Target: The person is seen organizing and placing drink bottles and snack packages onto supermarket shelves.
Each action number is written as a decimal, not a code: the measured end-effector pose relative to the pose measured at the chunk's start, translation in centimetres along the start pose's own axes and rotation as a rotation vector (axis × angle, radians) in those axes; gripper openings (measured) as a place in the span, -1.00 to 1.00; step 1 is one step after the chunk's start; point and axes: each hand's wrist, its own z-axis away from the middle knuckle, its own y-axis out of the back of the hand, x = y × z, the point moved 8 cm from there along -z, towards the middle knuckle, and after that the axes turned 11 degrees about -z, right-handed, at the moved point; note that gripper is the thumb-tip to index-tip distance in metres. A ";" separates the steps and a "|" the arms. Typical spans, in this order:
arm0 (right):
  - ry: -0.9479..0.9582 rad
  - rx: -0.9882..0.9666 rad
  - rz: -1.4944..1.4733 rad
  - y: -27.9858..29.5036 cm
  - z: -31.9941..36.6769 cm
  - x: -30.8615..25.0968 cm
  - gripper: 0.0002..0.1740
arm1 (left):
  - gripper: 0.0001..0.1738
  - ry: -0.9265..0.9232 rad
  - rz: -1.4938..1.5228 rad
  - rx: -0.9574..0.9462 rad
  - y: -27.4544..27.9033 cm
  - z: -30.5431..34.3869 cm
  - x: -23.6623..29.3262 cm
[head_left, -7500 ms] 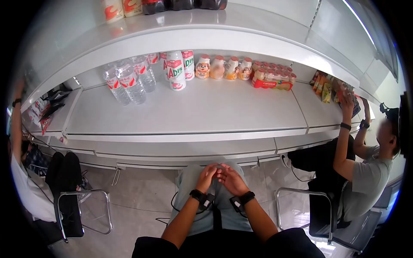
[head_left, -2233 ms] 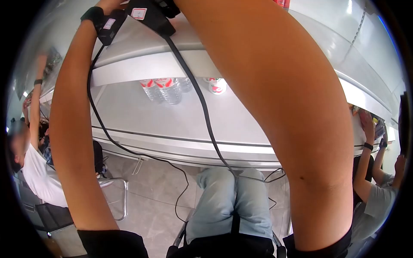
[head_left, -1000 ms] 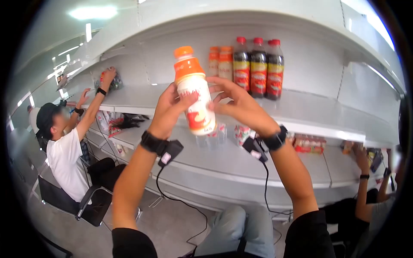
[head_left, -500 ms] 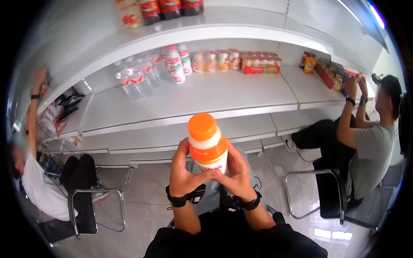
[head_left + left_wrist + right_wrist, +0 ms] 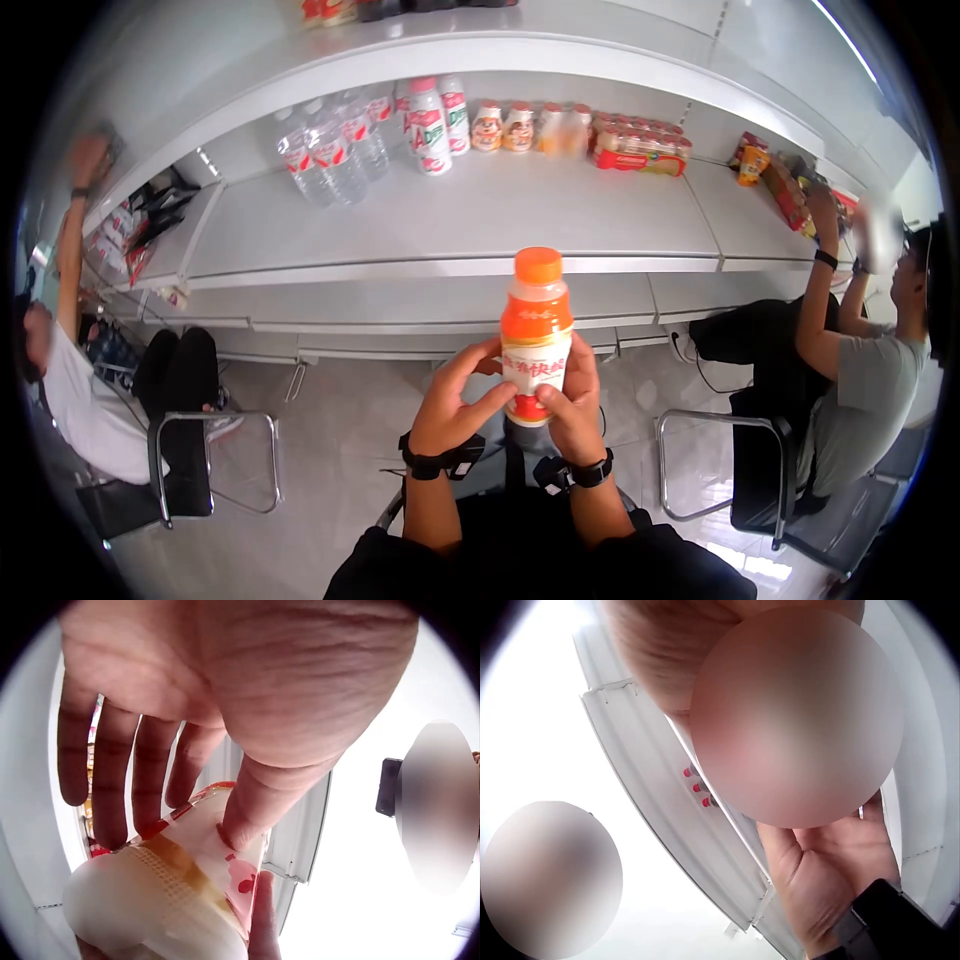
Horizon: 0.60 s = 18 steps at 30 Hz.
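A drink bottle (image 5: 538,318) with an orange cap, an orange shoulder and a white label stands nearly upright over the lap in the head view. My left hand (image 5: 448,412) grips its lower left side, thumb on the front of the label. From the other side my right hand (image 5: 578,408) holds it, thumb also on the front and fingers behind. In the left wrist view the left thumb presses on the bottle (image 5: 193,832) and the fingers reach along its far side. A blurred patch hides most of the bottle in the right wrist view.
Ahead, the shelf (image 5: 440,230) bears water bottles (image 5: 335,160), white-and-pink bottles (image 5: 430,130), small bottles (image 5: 518,128) and a red-wrapped multipack (image 5: 640,148). Other bottles stand on the upper shelf (image 5: 500,45). One person (image 5: 100,410) sits at left, another (image 5: 870,380) at right.
The bottle, lifted in both hands before the upper shelf a second ago, is now down over the lap. Since half a second ago it has moved slightly right, its label now facing the head camera.
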 end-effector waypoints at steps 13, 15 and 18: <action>0.013 0.003 0.061 1.2 -0.1 -0.6 -0.10 | -0.38 -0.048 0.083 -0.009 -1.0 -1.1 -0.3; 0.024 0.015 0.067 1.3 -0.3 -0.8 -0.09 | -0.37 -0.040 0.042 -0.003 -1.3 -1.2 -0.3; 0.028 0.035 0.071 1.6 -0.6 -0.8 -0.13 | -0.34 -0.048 0.010 -0.013 -1.6 -1.5 0.1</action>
